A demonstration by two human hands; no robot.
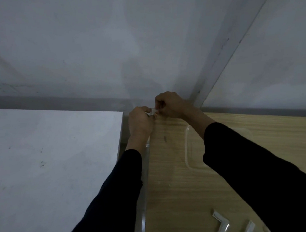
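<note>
Both my hands meet at the far left corner of a wooden table (171, 169). My left hand (140, 122) and my right hand (169, 105) pinch a small clear plastic corner piece (154, 112) between their fingertips, right at the table's corner. A clear strip (145, 181) runs along the table's left edge below my left wrist. Whether the small piece touches the corner is hidden by my fingers.
A white tabletop (50, 161) lies to the left, apart by a narrow gap. A clear plastic tray (187, 146) rests on the wood under my right arm. Two clear L-shaped corner guards (221, 222) lie at the near right. Grey walls stand behind.
</note>
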